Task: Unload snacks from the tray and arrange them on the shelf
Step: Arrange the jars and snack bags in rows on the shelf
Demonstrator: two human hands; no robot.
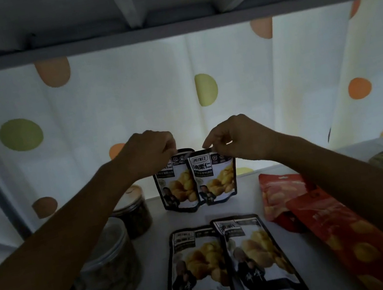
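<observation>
Two black-and-white chestnut pouches stand upright at the back of the grey shelf (pixel 245 201). My left hand (pixel 148 152) pinches the top edge of the left pouch (pixel 176 188). My right hand (pixel 232 138) pinches the top of the right pouch (pixel 216 178), which overlaps the left one slightly. Two more pouches of the same kind lie flat at the front, the left one (pixel 198 267) and the right one (pixel 257 257) side by side. The tray is not in view.
Clear plastic jars of snacks stand on the left, one at the back (pixel 133 212) and one nearer (pixel 111 262). Red snack bags lie on the right, one at the back (pixel 282 195) and one nearer (pixel 360 238). A dotted curtain (pixel 127 100) hangs behind. The upper shelf (pixel 166 30) is close overhead.
</observation>
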